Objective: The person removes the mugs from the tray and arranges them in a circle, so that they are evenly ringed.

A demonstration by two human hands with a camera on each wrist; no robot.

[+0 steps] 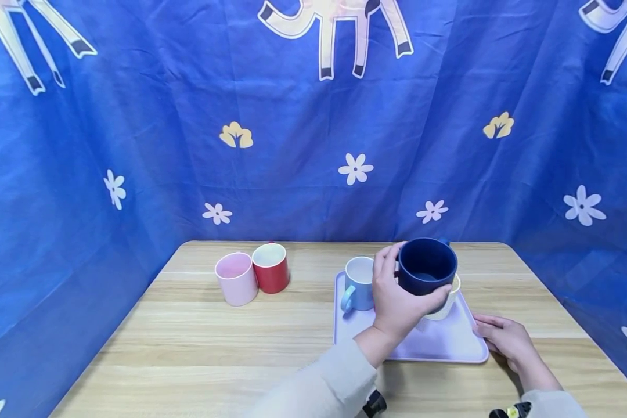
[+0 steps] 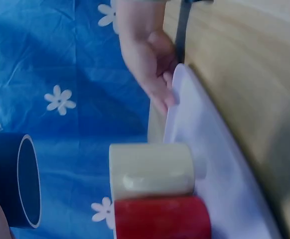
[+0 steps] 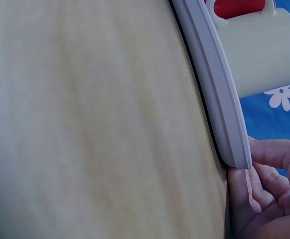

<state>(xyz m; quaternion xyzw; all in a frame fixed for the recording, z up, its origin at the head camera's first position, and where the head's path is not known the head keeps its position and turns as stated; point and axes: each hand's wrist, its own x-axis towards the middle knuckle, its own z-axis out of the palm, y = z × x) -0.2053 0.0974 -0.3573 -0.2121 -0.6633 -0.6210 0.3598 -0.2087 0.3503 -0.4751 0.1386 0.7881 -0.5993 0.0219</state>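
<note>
My left hand (image 1: 399,299) holds a dark blue mug (image 1: 427,268) by its body, raised over a light purple tray (image 1: 449,343). The mug's dark inside faces the head camera. At the tray's right edge, my right hand (image 1: 509,342) pinches the rim, thumb above and fingers beneath in the right wrist view. A light blue mug (image 1: 360,290) stands at the tray's left side. Partly behind the held mug is a cream mug (image 1: 440,313), also on the tray. A red mug (image 2: 162,219) sits beside it in the left wrist view; my left hand hides it from the head view.
A pink mug (image 1: 237,280) and another red mug (image 1: 271,270) stand close together on the left of the wooden table (image 1: 204,348). A blue patterned curtain (image 1: 292,186) hangs behind the table and along its sides.
</note>
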